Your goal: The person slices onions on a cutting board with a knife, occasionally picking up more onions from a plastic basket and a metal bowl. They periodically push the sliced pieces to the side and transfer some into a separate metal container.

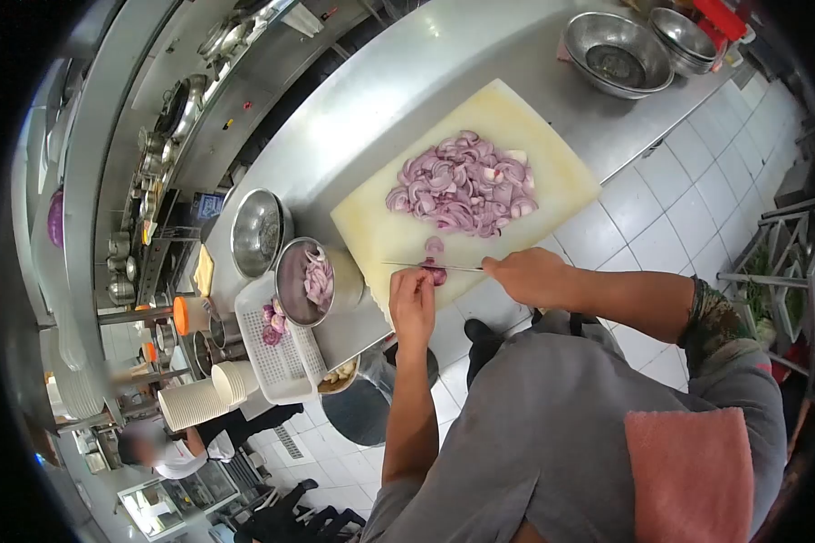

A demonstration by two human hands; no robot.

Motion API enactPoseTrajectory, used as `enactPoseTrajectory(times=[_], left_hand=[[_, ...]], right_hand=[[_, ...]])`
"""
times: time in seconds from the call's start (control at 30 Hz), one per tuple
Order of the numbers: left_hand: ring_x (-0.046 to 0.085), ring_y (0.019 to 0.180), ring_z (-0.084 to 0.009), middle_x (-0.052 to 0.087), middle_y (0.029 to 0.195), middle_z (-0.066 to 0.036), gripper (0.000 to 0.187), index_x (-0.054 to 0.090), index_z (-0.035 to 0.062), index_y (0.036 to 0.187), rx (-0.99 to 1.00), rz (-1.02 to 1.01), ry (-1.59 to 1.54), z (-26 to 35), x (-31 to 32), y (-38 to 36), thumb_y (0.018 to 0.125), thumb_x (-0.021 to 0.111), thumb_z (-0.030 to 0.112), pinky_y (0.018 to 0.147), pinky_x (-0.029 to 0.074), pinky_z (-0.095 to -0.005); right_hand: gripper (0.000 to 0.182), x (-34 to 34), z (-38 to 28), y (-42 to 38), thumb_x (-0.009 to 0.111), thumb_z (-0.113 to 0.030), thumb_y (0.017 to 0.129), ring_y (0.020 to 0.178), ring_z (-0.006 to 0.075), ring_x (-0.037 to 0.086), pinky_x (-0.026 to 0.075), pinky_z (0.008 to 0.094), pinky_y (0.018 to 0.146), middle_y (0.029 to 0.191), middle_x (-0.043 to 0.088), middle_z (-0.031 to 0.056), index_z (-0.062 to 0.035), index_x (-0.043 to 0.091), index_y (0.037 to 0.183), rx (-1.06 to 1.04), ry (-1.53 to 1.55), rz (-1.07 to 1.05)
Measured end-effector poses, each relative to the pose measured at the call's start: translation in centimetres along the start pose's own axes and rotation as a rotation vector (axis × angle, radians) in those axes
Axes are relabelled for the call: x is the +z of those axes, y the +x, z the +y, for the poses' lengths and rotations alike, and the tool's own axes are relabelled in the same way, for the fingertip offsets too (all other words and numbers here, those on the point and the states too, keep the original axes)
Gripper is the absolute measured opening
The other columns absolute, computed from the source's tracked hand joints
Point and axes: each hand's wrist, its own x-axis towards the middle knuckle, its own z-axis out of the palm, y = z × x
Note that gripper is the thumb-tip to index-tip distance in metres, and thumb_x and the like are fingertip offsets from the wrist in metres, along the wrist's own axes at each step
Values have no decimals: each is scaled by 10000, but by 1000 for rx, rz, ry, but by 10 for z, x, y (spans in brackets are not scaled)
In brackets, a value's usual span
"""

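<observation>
A cream cutting board [552, 176] lies on the steel counter, with a heap of sliced red onion [466, 185] across its middle. Near the board's front edge my left hand [412, 303] presses curled fingertips on a piece of red onion [437, 273]. My right hand [527, 276] is wrapped round the handle of a knife [453, 267], whose blade points left over that piece, close to my left fingers. A few cut slices [434, 245] lie just beyond the blade.
Left of the board stand a steel pot [290, 281] with onion slices, a metal bowl [258, 231] and a white perforated basket [267, 362] holding several onion pieces. More steel bowls [618, 56] sit at the far right. Another person [177, 452] is at lower left.
</observation>
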Motion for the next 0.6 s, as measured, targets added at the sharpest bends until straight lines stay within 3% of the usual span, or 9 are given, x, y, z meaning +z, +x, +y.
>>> enactPoseTrajectory(times=[0.2,0.27,0.37,0.47,0.6], left_hand=[[661,897,-322,653,1018,-154,69,697,-3,1015,-52,4,-2,-3,2,-5,947,685,5,772,558,-397],[662,868,-260,642,1011,-140,71,689,-9,1033,-22,-6,3,-10,3,-4,967,689,18,753,561,-359],[665,862,-238,637,1010,-138,73,684,-7,1036,-15,-7,11,-11,3,-7,975,699,30,746,564,-341],[668,870,-256,638,1019,-150,74,681,0,1030,-6,2,17,-8,1,-7,971,708,35,750,565,-350],[670,866,-260,654,1007,-154,83,669,9,998,242,45,183,-7,0,5,969,720,67,727,557,-374]], right_hand=[[275,-20,-22,-17,457,-65,979,888,425,738,576,545,760,941,727,245,11,560,1223,78,48,-123],[278,-20,-18,-7,446,-63,983,876,423,735,575,544,757,928,725,235,10,563,1225,119,109,-149],[269,-15,-13,-12,438,-56,986,875,420,731,574,538,765,931,725,228,12,564,1214,-13,7,-8],[267,-12,-14,-19,438,-70,990,894,418,730,573,527,781,958,730,228,6,567,1212,16,30,-42],[263,6,9,11,512,-93,964,935,417,725,563,522,823,974,731,232,-7,582,1202,-3,57,-68]])
